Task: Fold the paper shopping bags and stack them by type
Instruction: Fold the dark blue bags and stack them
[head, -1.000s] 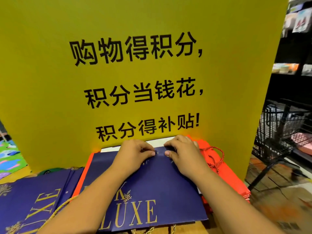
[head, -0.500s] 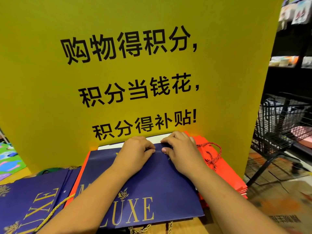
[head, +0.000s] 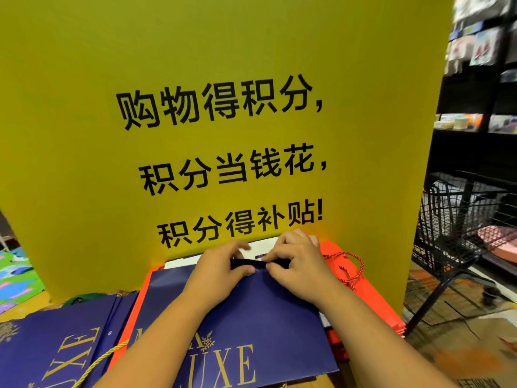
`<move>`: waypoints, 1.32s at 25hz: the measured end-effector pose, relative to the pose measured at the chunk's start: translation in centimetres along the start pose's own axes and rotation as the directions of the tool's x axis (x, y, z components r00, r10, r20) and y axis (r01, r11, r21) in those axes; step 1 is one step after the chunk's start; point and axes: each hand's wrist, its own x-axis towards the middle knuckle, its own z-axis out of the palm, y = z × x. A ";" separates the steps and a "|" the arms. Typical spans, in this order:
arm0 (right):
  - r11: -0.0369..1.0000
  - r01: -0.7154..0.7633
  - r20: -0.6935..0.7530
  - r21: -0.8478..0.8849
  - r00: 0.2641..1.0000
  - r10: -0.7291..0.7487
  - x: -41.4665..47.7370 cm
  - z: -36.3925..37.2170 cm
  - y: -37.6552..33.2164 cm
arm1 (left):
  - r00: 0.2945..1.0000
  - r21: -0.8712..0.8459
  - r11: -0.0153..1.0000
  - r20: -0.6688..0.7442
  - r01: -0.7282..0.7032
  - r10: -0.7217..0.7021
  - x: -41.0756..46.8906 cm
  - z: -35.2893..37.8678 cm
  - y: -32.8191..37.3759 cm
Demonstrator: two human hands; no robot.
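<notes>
A navy paper bag (head: 251, 317) with gold "LUXE" lettering lies flat in front of me, on top of a stack of red-orange bags (head: 372, 298) with a twisted red cord handle (head: 352, 271). My left hand (head: 221, 271) and my right hand (head: 299, 264) meet at the bag's far edge and pinch a raised navy fold there between fingers and thumbs. White inner paper (head: 181, 263) shows just beyond the fold. To the left lies a stack of more navy LUXE bags (head: 56, 340) with a gold cord (head: 98, 362).
A tall yellow sign board (head: 223, 107) with black characters stands right behind the bags. A black wire shopping basket (head: 461, 225) on a stand is at the right, with dark shelves behind it. A colourful sheet (head: 16, 278) lies at far left.
Both hands pressed flat on the bag's far edge before; now they have lifted that edge into a small fold and pinch it. The view has shifted slightly.
</notes>
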 end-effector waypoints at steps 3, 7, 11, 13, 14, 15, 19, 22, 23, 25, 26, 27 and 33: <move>0.998 -0.057 0.189 -0.019 0.980 0.060 2.4 -2.0 -1.6 | 0.986 0.158 0.976 -0.055 -0.147 0.157 -0.4 0.3 -0.2; 0.972 -0.102 0.458 -0.209 0.869 0.190 5.1 -3.2 -3.0 | 0.890 0.451 0.836 -0.168 -0.312 0.423 -0.8 1.1 -0.3; 0.975 -0.076 0.609 -0.208 0.770 0.190 5.4 -2.3 -3.1 | 0.855 0.547 0.774 -0.188 -0.317 0.483 -1.3 1.4 -0.7; 0.980 -0.085 0.555 -0.180 0.814 0.172 5.7 -1.9 -2.5 | 0.874 0.544 0.790 -0.191 -0.285 0.447 -1.0 1.2 -0.5; 0.979 -0.110 0.479 -0.171 0.859 0.180 5.8 -1.8 -1.9 | 0.892 0.543 0.800 -0.187 -0.254 0.410 -0.9 0.9 -0.5; 0.974 -0.167 0.349 -0.156 0.913 0.212 6.0 -2.0 -1.1 | 0.913 0.548 0.806 -0.174 -0.222 0.369 -0.8 0.5 -0.5; 0.822 -0.418 -0.208 0.387 0.829 0.520 6.1 -6.4 3.1 | 0.950 0.528 0.837 -0.161 -0.146 0.268 -0.6 -0.2 -0.4; 0.679 -0.409 -0.178 0.610 0.764 0.620 5.7 -7.3 3.9 | 0.948 0.438 0.882 -0.168 -0.175 0.271 -0.3 0.2 -0.2; 0.666 -0.409 -0.132 0.624 0.785 0.606 5.7 -7.0 3.6 | 0.941 0.423 0.884 -0.169 -0.200 0.294 -0.3 0.4 -0.4; 0.649 -0.436 0.055 0.624 0.853 0.520 5.7 -6.6 2.3 | 0.931 0.387 0.894 -0.186 -0.225 0.315 -0.3 0.9 -0.8; 0.682 -0.462 0.176 0.568 0.877 0.448 5.7 -6.7 1.8 | 0.939 0.326 0.921 -0.192 -0.212 0.284 -0.3 0.9 -0.9; 0.758 -0.482 0.305 0.440 0.874 0.378 5.5 -6.9 1.2 | 0.962 0.208 0.967 -0.198 -0.149 0.191 -0.1 0.8 -0.7; 0.912 -0.345 0.523 -0.224 0.747 0.411 5.0 -4.0 -0.4 | 0.791 -0.985 -0.158 0.046 -0.064 -0.610 0.6 -4.0 -1.6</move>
